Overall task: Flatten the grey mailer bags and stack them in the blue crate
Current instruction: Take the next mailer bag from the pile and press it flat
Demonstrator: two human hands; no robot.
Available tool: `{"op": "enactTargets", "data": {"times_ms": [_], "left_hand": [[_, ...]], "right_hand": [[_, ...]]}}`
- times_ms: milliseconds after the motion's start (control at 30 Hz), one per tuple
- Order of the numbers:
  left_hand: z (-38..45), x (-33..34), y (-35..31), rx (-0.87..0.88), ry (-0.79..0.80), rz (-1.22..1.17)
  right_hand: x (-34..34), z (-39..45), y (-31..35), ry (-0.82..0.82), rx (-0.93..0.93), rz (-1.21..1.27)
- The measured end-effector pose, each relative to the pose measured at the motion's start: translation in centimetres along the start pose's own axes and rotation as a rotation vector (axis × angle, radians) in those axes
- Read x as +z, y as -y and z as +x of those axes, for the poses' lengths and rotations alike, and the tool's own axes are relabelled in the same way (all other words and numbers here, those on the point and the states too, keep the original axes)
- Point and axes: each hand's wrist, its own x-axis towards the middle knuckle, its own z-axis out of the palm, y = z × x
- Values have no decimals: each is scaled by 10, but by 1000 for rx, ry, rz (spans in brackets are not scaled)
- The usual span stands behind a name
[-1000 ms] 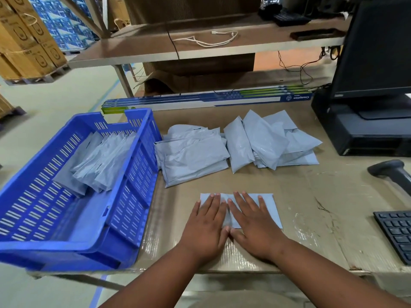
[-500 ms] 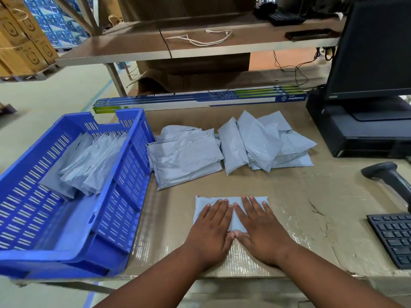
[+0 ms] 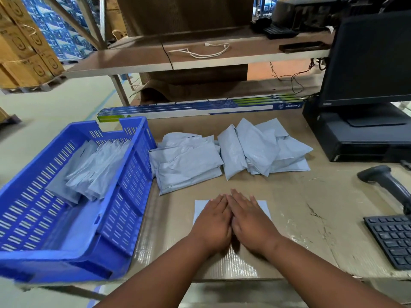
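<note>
A flat grey mailer bag (image 3: 264,209) lies on the cardboard-covered table near the front edge. My left hand (image 3: 214,223) and my right hand (image 3: 250,218) press on it side by side, fingers straight and together, covering most of it. Behind them lie two loose heaps of puffy grey mailer bags, one in the middle (image 3: 185,162) and one to the right (image 3: 262,147). The blue crate (image 3: 124,196) stands at the left with several flattened mailers (image 3: 93,170) leaning in its far part.
A black monitor (image 3: 369,56) on its stand sits at the back right. A barcode scanner (image 3: 387,183) and a keyboard (image 3: 393,238) lie at the right edge. A long blue-and-white box (image 3: 200,106) runs along the back, under a shelf.
Both hands slid forward over the mailer and closed together, so their fingertips now reach its far edge. The view shifted slightly.
</note>
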Motion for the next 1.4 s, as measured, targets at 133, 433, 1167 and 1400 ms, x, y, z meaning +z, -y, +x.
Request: {"op": "enactTargets", "data": {"times_ms": [133,433,1167,1400], "left_hand": [[-3,14,11,25,30,15],[-23,5,26,-121,86,137],[0,13,6,-37,62,97],[-24,9,39,-99,61,175]], "right_hand": [[16,4,-9,128,-76,111],[18,-19,-28,101,57,-151],[11,-1,-17,81,2,-70],[13,-15,-43,85,30,-172]]}}
